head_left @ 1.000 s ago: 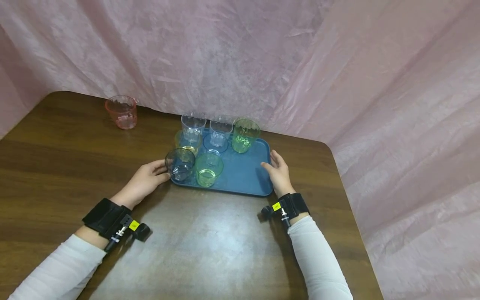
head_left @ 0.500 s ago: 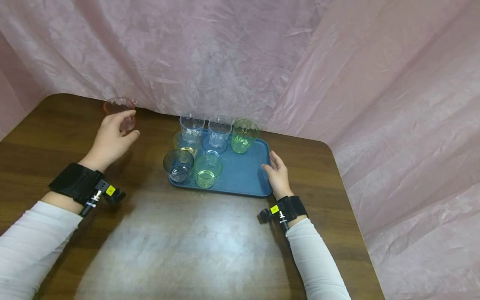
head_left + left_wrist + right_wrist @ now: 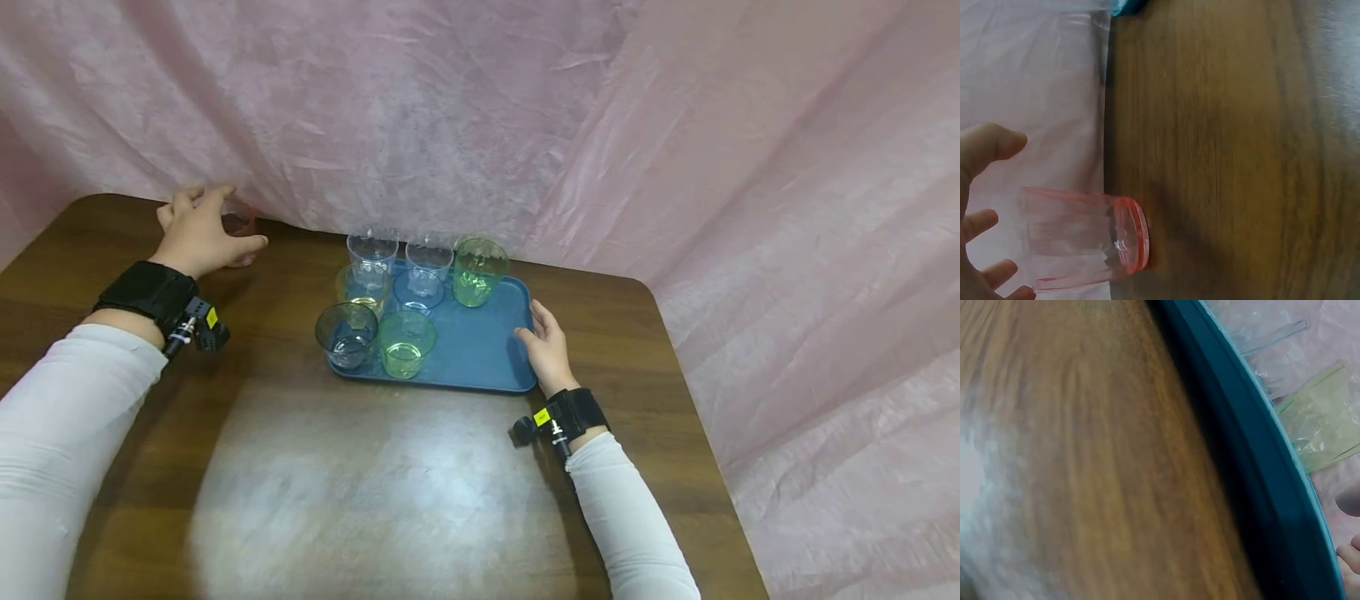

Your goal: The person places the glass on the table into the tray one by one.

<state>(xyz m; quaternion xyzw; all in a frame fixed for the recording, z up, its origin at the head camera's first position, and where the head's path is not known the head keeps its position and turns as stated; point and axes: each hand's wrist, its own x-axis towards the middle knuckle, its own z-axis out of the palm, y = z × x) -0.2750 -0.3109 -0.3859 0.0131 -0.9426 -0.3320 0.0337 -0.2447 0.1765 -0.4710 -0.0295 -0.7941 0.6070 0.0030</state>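
Note:
My left hand is spread around the pink cup at the back left of the table. In the left wrist view the pink cup stands upright; the thumb is apart from its wall and the other fingers are at its upper end. My right hand holds the right edge of the blue tray, thumb over the rim and fingers outside. On the tray are a grey cup, a light green cup, a yellow cup, a blue cup and a taller green cup.
Two colourless cups stand along the tray's back edge. Bare wooden table lies in front of the tray and between it and the pink cup. A pink curtain hangs right behind the table.
My left hand has left the grey cup at the tray's front left corner and moved left and back to the pink cup. My right hand has stayed at the tray's edge.

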